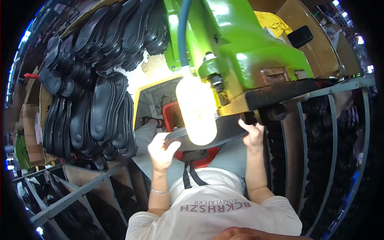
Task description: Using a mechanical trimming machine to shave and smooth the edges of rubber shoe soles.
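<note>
A flat dark rubber sole piece (229,131) lies under the head of a green press machine (248,48). My left hand (162,151) grips its left end, thumb over the edge. My right hand (253,134) holds the right end, fingers curled up against the machine's dark lower plate (280,91). A bright glowing lamp (197,110) on a blue hose (183,32) hangs in front of the piece and hides its middle. My white shirt and dark apron straps (192,178) fill the lower middle.
Several black shoe soles (100,104) stand stacked in rows on the left. A grey metal rack (76,192) sits below them, and another rack with dark soles (320,132) is on the right. A red crate (173,114) sits under the machine. Cardboard boxes (316,48) stand behind.
</note>
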Tool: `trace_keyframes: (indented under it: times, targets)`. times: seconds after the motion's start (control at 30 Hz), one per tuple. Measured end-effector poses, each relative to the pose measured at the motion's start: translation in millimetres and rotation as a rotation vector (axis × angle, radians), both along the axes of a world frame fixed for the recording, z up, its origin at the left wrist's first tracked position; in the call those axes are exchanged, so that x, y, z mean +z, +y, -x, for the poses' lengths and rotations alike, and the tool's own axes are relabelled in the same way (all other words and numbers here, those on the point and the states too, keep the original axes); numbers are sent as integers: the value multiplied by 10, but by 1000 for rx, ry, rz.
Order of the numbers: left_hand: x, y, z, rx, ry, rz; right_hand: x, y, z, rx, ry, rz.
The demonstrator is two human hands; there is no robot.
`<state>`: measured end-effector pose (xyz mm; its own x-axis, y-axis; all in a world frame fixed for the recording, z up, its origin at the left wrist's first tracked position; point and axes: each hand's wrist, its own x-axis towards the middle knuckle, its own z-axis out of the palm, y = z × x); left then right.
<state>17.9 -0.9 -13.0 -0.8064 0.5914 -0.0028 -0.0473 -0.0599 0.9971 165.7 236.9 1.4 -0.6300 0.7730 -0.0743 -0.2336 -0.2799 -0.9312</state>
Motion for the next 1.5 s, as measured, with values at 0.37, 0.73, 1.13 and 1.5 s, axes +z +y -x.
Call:
trace_keyframes:
  times: [0.37,0.73,1.13,1.5]
  targets:
    - [170,1127,-309,171,738,78,1,525,-303,-397,132,1]
    - [108,291,-10,184,-95,-193,114,-125,134,-190,92,118]
    - [38,518,-210,-341,89,29,191,-111,378,158,-60,-260]
    - [239,620,-196,-203,146,288,92,-149,266,50,75,-64]
